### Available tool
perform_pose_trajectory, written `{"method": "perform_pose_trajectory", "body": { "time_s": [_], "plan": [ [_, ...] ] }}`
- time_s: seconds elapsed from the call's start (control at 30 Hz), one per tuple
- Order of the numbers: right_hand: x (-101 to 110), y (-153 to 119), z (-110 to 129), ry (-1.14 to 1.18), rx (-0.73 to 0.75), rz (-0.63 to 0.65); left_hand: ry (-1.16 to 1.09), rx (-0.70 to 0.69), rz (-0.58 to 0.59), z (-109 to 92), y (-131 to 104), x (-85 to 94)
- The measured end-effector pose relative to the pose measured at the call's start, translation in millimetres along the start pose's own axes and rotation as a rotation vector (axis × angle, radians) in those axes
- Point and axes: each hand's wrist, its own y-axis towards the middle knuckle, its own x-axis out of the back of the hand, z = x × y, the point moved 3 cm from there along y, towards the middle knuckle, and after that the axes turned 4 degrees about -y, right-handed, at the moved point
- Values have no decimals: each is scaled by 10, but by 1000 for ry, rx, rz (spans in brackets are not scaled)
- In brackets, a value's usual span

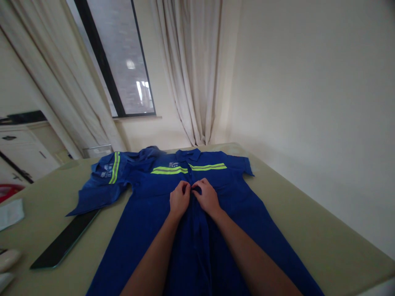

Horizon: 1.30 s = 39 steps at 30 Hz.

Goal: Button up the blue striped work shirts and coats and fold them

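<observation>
two bare forearms (pixel 248 250) reach in from the near edge, over the lower half of a blue shirt (pixel 140 226) spread on the counter (pixel 296 213), its collar (pixel 189 154) at the far end. what's in hand looks like fine fingertip work on the front opening, just below the yellow-green chest band (pixel 208 167). the left grip (pixel 180 200) is nearly closed, thumb and forefinger drawn into a small ring with the tips pinching cloth at the opening; the right grip (pixel 208 196) is pinched much the same way, just beside it, its tips on the cloth too. whether a button sits between them i can't tell. as i judge it, the next move calls for small, light finger motions, with both edges kept level so the cloth doesn't pucker. off to the left, bunched blue cloth (pixel 103 176) with its own bright stripe touches the shirt and overlaps the far end of a dark flat slab (pixel 66 240); whether that cloth is a separate garment is unclear.
</observation>
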Motion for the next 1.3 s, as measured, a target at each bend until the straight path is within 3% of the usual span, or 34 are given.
{"method": "perform_pose_trajectory", "body": {
  "time_s": [0.27,0.63,1.07,1.3],
  "plan": [
    [26,-17,43,-124,-9,-23,-114,-58,13,80,33,-28],
    [22,-12,15,-201,-41,6,-65,-129,26,56,0,-26],
    [-39,-6,130,-372,82,110,53,8,3,68,14,-42],
    [-4,39,2,-289,-48,45,70,-89,74,38,31,-39]
  ]
}}
